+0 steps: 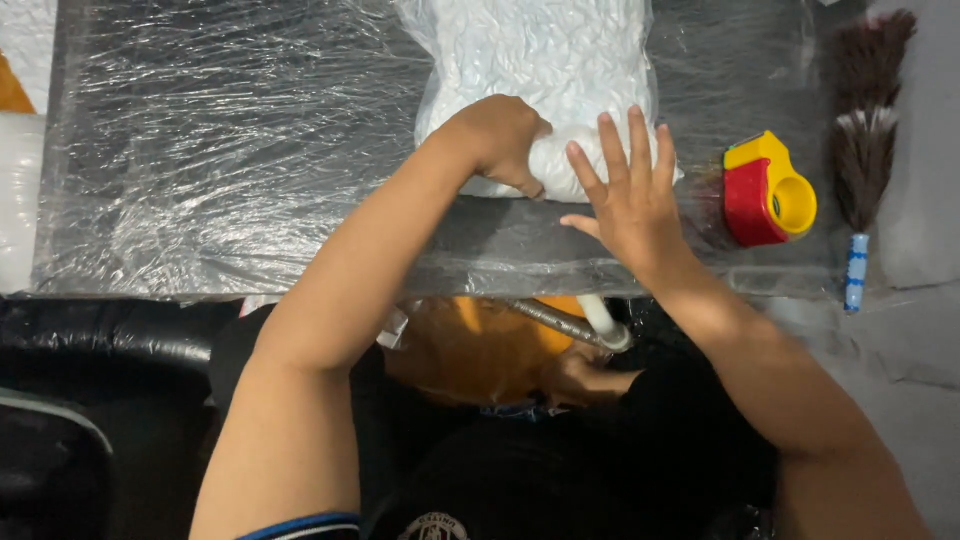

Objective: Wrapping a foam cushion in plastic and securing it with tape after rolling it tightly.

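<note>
A: Left hand (500, 140) was closed, gripping the near end of the white padded bag (545, 70). Right hand (630, 195) lay open, fingers spread flat just beside it, pressing.

B: Best to keep that palm flat and pinch tight so nothing slipped on the film-wrapped desk (220, 150).

A: Bag looked puffy, crinkled, clear plastic over white fill, running from near the desk's front edge to its far edge. Red-yellow tape dispenser (768, 190) sat right of it.

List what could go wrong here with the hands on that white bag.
The puffy white plastic-wrapped bag sits on slick cling film over the dark table; pressed by the left hand and right hand, it may slide. The red-and-yellow tape dispenser lies near the right hand and could get knocked.
</note>
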